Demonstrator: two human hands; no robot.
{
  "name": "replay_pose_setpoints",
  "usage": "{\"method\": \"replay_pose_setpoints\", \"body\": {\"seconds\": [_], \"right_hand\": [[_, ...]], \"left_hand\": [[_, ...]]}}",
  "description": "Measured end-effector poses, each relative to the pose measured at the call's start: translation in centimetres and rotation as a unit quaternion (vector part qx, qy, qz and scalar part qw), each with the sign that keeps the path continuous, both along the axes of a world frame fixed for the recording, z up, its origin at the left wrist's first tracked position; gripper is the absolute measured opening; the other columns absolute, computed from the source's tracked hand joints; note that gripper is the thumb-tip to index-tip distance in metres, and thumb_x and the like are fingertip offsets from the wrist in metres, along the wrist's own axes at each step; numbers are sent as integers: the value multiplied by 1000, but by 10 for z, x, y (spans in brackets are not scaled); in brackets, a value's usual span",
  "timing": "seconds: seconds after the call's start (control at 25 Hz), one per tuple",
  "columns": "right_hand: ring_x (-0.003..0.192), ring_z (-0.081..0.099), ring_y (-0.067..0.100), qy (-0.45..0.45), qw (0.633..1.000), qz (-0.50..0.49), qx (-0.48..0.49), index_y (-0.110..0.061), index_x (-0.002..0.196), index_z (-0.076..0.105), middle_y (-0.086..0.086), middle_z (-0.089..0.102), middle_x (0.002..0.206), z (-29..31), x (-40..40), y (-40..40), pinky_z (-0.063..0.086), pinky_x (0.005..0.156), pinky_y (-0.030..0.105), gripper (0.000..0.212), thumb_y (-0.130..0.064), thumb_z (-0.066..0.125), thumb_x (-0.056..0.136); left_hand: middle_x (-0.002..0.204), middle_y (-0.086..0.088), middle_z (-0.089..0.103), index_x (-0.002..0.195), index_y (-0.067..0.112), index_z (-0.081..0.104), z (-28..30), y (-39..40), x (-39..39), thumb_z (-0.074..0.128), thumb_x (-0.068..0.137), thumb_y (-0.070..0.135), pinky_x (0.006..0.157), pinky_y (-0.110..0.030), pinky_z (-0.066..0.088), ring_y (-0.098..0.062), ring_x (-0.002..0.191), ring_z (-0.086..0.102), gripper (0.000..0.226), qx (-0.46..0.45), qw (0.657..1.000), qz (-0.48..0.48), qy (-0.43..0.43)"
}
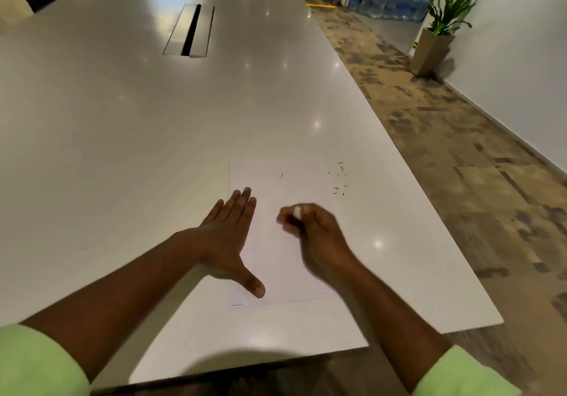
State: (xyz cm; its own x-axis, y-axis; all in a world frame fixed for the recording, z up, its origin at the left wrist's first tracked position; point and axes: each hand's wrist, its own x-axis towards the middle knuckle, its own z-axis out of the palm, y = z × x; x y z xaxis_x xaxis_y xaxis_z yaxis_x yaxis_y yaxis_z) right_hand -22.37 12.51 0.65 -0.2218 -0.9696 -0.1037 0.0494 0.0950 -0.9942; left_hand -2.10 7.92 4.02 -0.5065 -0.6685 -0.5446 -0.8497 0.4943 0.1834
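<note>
A white sheet of paper lies flat on the white table near its front right corner. My left hand presses flat on the sheet's left edge, fingers straight and thumb spread toward me. My right hand is blurred over the sheet's right half, fingers curled around a small white object, likely an eraser, whose tip shows between them. Small dark crumbs lie scattered on the table beyond the sheet's far right corner.
A metal cable hatch is set into the table's middle, far from me. The table's right edge drops to patterned carpet. A potted plant stands by the white wall at the right. Chairs show at the far left.
</note>
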Motion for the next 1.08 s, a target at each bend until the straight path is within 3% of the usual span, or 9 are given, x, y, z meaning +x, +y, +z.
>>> {"method": "replay_pose_setpoints", "body": {"seconds": [0.12,0.28,0.36,0.44,0.56,0.68,0.8,0.96,1.08], "right_hand": [[88,66,24,22,982,-186,8,-14,95,66,5,70,102,18,-33,-31,55,92,42,22,-13,46,105],[90,69,30,-25,998,-42,32,-8,100,67,10,72,95,20,4,-10,57,88,43,27,-13,43,111],[96,68,27,56,993,-102,12,-29,90,65,-2,69,95,19,5,-23,56,96,51,27,-24,43,106],[110,66,29,110,984,-137,24,-28,100,62,-1,66,108,38,4,-43,52,104,54,19,-24,45,106],[119,65,42,-38,998,1,55,4,113,58,30,64,121,54,27,-61,48,110,54,25,-19,48,111],[121,68,38,-218,967,76,105,-3,108,59,24,68,128,42,48,-72,53,109,51,20,-21,50,111],[118,68,29,-283,956,10,80,1,118,58,20,68,126,26,32,-96,53,109,42,20,-15,52,110],[83,57,14,-207,968,-144,23,-13,96,61,5,60,93,24,-14,-109,48,82,25,12,-6,56,105],[87,58,18,-164,963,-211,-28,-17,107,62,6,67,104,34,-32,-103,45,83,31,8,-18,61,98]], "left_hand": [[151,-3,-58,150,13,-44,-1,1,1,63,43,105,125,-45,-21,-20,141,-52,176,-2,1000,0,7],[150,-3,-59,149,14,-45,-3,0,2,61,43,106,125,-45,-21,-21,141,-52,176,-7,1000,-1,12],[151,-3,-58,149,14,-44,-3,1,3,63,44,105,125,-45,-21,-21,142,-51,176,-9,1000,1,16],[152,-3,-57,149,13,-44,-2,1,3,64,45,104,125,-44,-20,-22,142,-50,175,-11,1000,3,16],[152,-4,-57,149,14,-44,-2,0,2,64,44,104,126,-46,-20,-22,142,-50,176,-8,1000,6,17],[155,-6,-53,149,13,-44,-3,0,3,63,43,105,126,-46,-20,-22,143,-49,176,-4,1000,14,20],[153,-3,-55,150,14,-43,-4,1,3,63,44,105,125,-44,-20,-21,143,-50,175,-13,1000,9,22],[153,-1,-55,152,14,-41,-4,2,4,65,45,103,126,-43,-20,-19,143,-50,175,-17,999,10,26],[153,-2,-55,151,13,-41,-4,1,3,66,46,102,126,-44,-20,-20,143,-50,174,-20,1000,9,23]]}}
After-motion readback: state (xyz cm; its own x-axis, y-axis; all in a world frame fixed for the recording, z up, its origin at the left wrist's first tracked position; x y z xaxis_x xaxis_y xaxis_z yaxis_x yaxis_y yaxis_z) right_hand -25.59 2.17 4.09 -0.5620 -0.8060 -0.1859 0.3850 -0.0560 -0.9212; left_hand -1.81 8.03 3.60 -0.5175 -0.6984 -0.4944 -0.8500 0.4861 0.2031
